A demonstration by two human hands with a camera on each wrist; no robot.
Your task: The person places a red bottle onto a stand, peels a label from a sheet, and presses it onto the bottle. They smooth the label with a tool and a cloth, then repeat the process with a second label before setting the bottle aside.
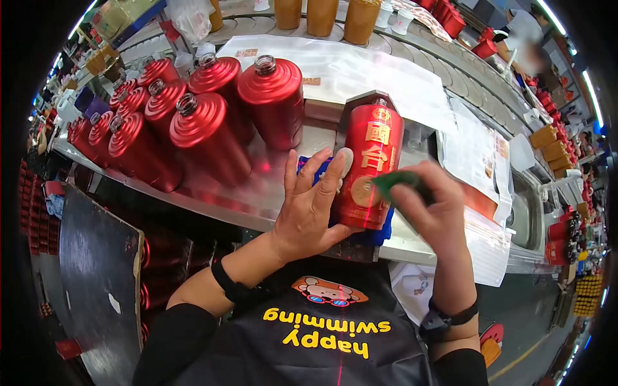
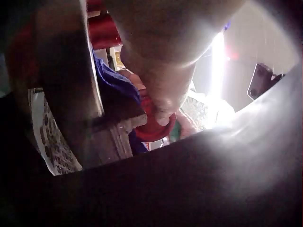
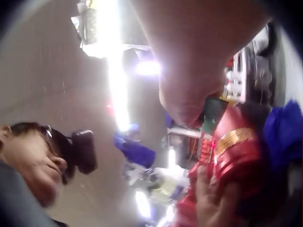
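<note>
A red bottle with gold characters and a round gold emblem (image 1: 367, 151) lies on its back in a dark cradle (image 1: 362, 98), neck pointing away from me. Under its base shows blue cloth (image 1: 384, 233). My left hand (image 1: 302, 215) rests along the bottle's left side, fingers spread and straight, the thumb against the base. A pale pad (image 1: 347, 162) sits by the index fingertip. Between thumb and fingers, my right hand (image 1: 432, 204) pinches a green flat piece (image 1: 387, 183) over the bottle's lower right front. The right wrist view also shows this green piece (image 3: 214, 113) at the bottle.
Several plain red bottles (image 1: 212, 138) stand upright on the metal bench to the left. White sheets (image 1: 335, 64) lie behind and right of the cradle. Brown cups (image 1: 322, 16) stand on the conveyor (image 1: 412, 58) at the back. A metal sink (image 1: 529, 219) is at far right.
</note>
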